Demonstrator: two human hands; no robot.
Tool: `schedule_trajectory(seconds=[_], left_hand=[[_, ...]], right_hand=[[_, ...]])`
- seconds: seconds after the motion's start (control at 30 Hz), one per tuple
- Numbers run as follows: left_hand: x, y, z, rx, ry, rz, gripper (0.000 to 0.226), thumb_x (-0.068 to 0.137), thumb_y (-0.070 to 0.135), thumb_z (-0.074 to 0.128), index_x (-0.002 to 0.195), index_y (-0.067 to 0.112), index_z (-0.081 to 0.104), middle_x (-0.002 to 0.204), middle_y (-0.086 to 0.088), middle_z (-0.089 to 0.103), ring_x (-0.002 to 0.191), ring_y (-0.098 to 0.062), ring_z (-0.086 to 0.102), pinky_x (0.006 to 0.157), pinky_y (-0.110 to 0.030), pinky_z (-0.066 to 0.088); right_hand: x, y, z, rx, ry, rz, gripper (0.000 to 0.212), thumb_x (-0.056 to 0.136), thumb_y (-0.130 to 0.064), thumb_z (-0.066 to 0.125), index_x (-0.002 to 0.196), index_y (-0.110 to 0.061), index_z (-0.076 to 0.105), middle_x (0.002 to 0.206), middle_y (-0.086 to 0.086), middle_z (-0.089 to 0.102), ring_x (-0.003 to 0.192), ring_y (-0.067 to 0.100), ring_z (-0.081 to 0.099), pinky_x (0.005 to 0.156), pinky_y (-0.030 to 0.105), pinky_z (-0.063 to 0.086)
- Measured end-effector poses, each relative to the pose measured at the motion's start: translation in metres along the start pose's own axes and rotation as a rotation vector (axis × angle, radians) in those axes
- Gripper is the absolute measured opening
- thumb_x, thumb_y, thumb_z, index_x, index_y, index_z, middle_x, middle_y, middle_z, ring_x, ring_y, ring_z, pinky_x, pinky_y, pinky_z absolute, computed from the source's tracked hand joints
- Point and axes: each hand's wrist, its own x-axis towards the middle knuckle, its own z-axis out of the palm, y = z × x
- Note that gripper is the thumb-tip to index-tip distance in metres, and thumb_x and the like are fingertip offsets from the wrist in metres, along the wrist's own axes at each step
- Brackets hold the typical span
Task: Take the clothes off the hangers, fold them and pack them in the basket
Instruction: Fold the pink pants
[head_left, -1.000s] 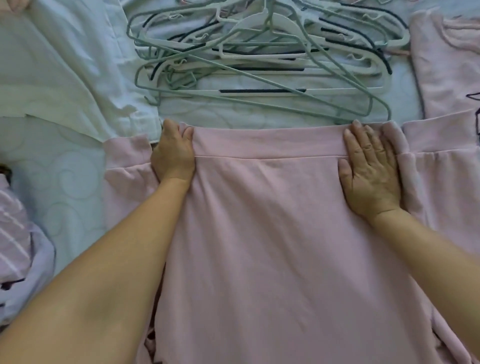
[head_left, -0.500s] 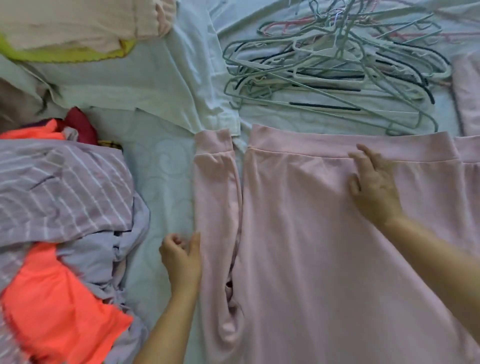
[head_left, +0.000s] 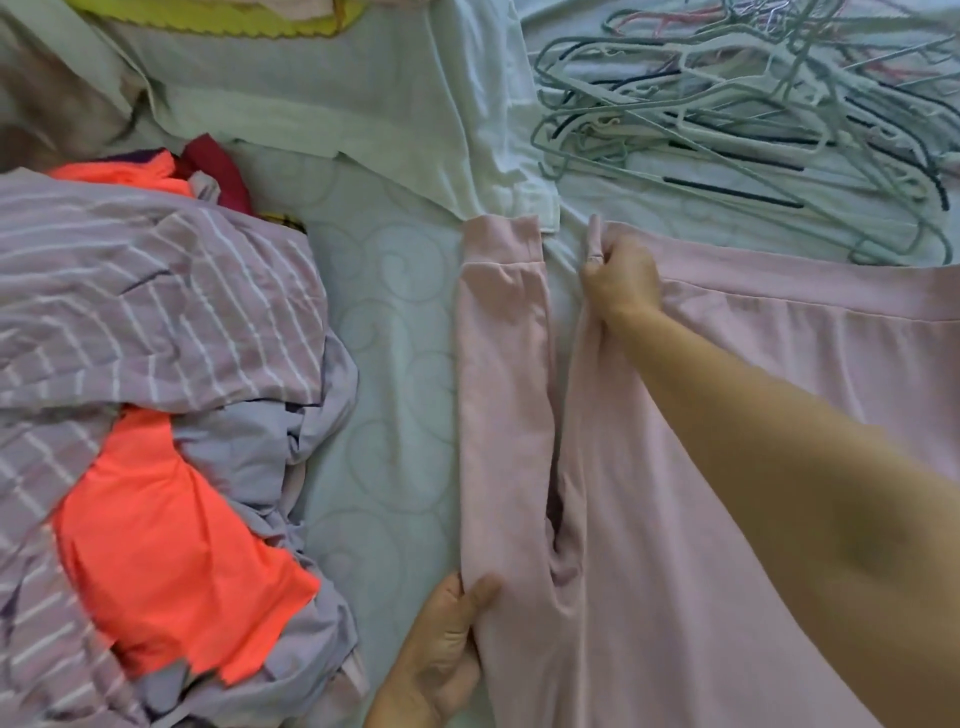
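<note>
A pale pink sweatshirt (head_left: 727, 519) lies flat on the bed, hem band away from me, its left sleeve (head_left: 504, 389) stretched alongside the body. My right hand (head_left: 618, 280) pinches the hem's left corner. My left hand (head_left: 441, 654) grips the sleeve's outer edge near the armpit, thumb on top of the cloth. A heap of empty grey and white hangers (head_left: 727, 119) sits beyond the hem at the top right. No basket is in view.
A pile of unfolded clothes lies at the left: a purple striped garment (head_left: 145, 291) and a bright orange one (head_left: 171, 545). A pale green sheet (head_left: 332, 93) is bunched at the top. Patterned mattress (head_left: 384, 364) shows between pile and sweatshirt.
My view swung left, revealing the clothes pile. My left hand slid down the sleeve and took its edge. My right hand crossed from the hem's right side to its left corner and closed on it.
</note>
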Motion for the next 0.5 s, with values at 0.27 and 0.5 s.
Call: schedule_trajectory(seconds=[0.27, 0.5], left_hand=[[-0.019, -0.017, 0.036, -0.050, -0.255, 0.253, 0.053, 0.099, 0.019, 0.036, 0.147, 0.002, 0.021, 0.153, -0.011, 0.025, 0.142, -0.021, 0.022, 0.114, -0.032, 0.019], [0.006, -0.086, 0.045, 0.134, -0.149, 0.148, 0.052, 0.099, 0.011, 0.037, 0.148, 0.006, 0.021, 0.151, -0.013, 0.028, 0.142, -0.025, 0.020, 0.113, -0.033, 0.022]], right_hand=[[0.002, 0.061, -0.076, 0.903, -0.100, 0.454, 0.033, 0.091, -0.011, 0.050, 0.059, -0.016, 0.042, 0.033, -0.009, 0.039, 0.036, 0.007, 0.037, 0.034, 0.017, 0.028], [0.015, 0.108, -0.089, 0.925, -0.247, 0.512, 0.027, 0.095, -0.025, 0.049, 0.114, -0.007, 0.059, 0.105, 0.007, 0.062, 0.085, 0.018, 0.061, 0.067, 0.029, 0.052]])
